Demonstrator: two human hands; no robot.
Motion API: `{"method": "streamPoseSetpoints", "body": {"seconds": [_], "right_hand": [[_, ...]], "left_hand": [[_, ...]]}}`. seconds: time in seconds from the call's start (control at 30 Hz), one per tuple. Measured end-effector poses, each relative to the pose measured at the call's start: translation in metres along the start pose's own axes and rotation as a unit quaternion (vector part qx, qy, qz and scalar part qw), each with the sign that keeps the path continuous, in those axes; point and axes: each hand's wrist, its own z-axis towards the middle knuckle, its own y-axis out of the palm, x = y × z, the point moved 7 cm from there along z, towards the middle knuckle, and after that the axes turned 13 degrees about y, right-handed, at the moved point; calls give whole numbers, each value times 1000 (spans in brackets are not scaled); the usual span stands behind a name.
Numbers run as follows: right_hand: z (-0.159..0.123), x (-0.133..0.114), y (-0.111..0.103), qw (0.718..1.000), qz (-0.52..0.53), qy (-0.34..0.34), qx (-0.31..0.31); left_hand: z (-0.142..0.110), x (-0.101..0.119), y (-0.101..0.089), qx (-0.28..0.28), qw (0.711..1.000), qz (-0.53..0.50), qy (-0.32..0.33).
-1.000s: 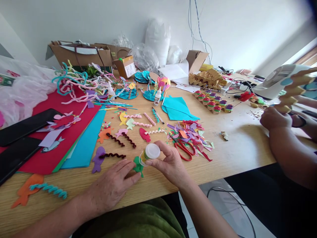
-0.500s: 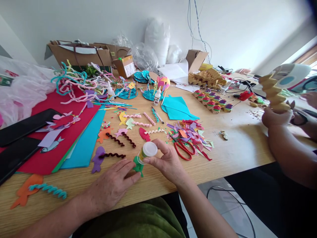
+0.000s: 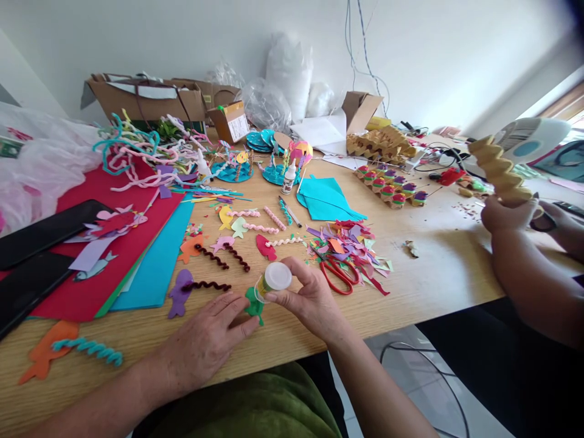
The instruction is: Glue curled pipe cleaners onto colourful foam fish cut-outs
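My right hand [image 3: 308, 298] pinches a glue stick [image 3: 277, 277] with a white base and a yellow-green label, tilted with its lower end against a green paper fish [image 3: 253, 306]. On the table, the fingers of my left hand [image 3: 212, 331] hold the fish's edge and tail; part of it is hidden. Nearby lie a purple paper fish [image 3: 180, 293] with a dark brown coiled pipe cleaner [image 3: 210, 286], a pink fish [image 3: 222, 243] and a red fish [image 3: 265, 247]. Red-handled scissors [image 3: 340, 277] rest right of my right hand, beside paper scraps [image 3: 351, 243].
Coloured paper sheets [image 3: 150, 267] and two black phones [image 3: 36, 286] lie left. Behind are tangled pipe cleaners [image 3: 137, 152], a white glue bottle [image 3: 289, 179], turquoise sheets [image 3: 331, 199] and a painted egg carton [image 3: 390, 186]. At right, a co-worker's hands [image 3: 511, 213] hold a carton strip [image 3: 499, 167].
The glue stick has shifted very slightly to the right over the green fish. At right, the co-worker's carton strip has tilted and moved a little left. My left hand stays put.
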Motion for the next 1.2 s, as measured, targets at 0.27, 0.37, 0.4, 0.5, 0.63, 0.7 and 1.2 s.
{"method": "streamPoseSetpoints", "body": {"seconds": [0.27, 0.37, 0.4, 0.5, 0.63, 0.7, 1.2], "right_hand": [[0, 0, 1, 1000, 6, -4, -2], [1, -2, 1, 1000, 7, -8, -4], [0, -2, 3, 1000, 4, -9, -12], [0, -2, 3, 1000, 1, -7, -20], [0, 1, 0, 1000, 16, -7, -6], [-1, 0, 0, 1000, 6, -11, -9], [-6, 1, -2, 999, 36, -20, -6]], "left_hand": [[2, 1, -1, -1, 1000, 9, 7], [2, 1, -1, -4, 1000, 13, 9], [1, 1, 0, -3, 1000, 15, 13], [0, 2, 0, -4, 1000, 18, 18], [-1, 1, 1, -12, 1000, 14, 8], [-2, 0, 2, -10, 1000, 5, 2], [4, 1, -2, 4, 1000, 11, 12]]}}
